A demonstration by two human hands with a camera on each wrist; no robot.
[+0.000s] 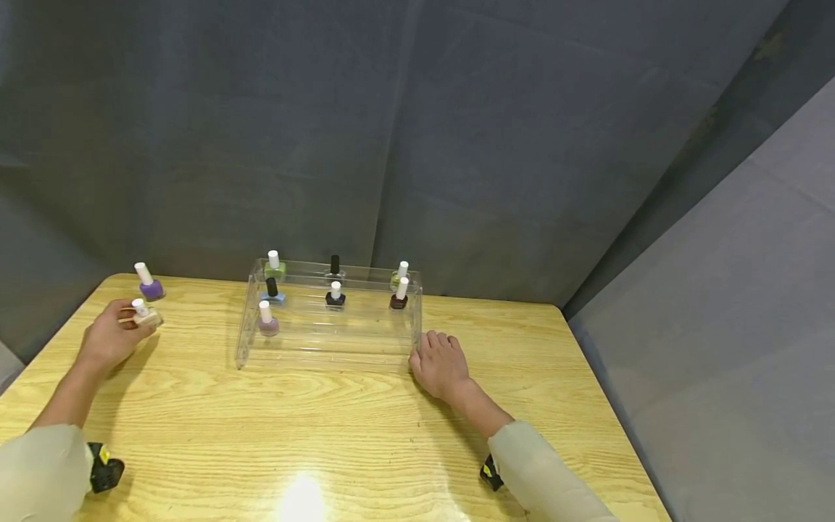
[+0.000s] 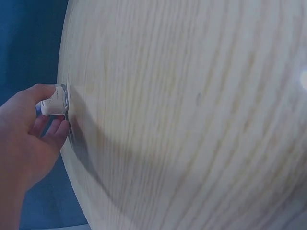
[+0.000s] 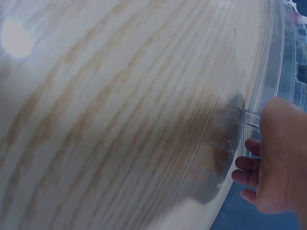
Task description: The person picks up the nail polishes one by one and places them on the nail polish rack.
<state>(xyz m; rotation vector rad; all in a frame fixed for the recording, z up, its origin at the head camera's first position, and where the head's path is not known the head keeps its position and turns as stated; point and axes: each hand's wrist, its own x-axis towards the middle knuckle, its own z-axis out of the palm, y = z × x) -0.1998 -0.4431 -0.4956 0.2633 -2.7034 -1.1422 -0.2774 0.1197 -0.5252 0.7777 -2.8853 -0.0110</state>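
My left hand (image 1: 111, 337) pinches a small cream-coloured nail polish bottle (image 1: 148, 317) with a white cap, between thumb and fingers near the table's left side. In the left wrist view the bottle (image 2: 54, 101) lies tilted in the fingers, its label partly showing. Just behind it a purple nail polish bottle (image 1: 152, 289) stands on the table. A clear stepped display rack (image 1: 333, 346) is at the back centre. My right hand (image 1: 441, 365) rests against the rack's front right corner, fingers loosely bent; in the right wrist view the hand (image 3: 278, 158) partly covers that end.
On the rack's upper tiers stand several bottles, among them a green one (image 1: 275, 272), a blue one (image 1: 274, 297), a black one (image 1: 335, 298) and a dark brown one (image 1: 399, 301). A lilac bottle (image 1: 268, 327) is one tier lower at left. Grey cloth (image 1: 313, 130) hangs behind the wooden table (image 1: 261, 435).
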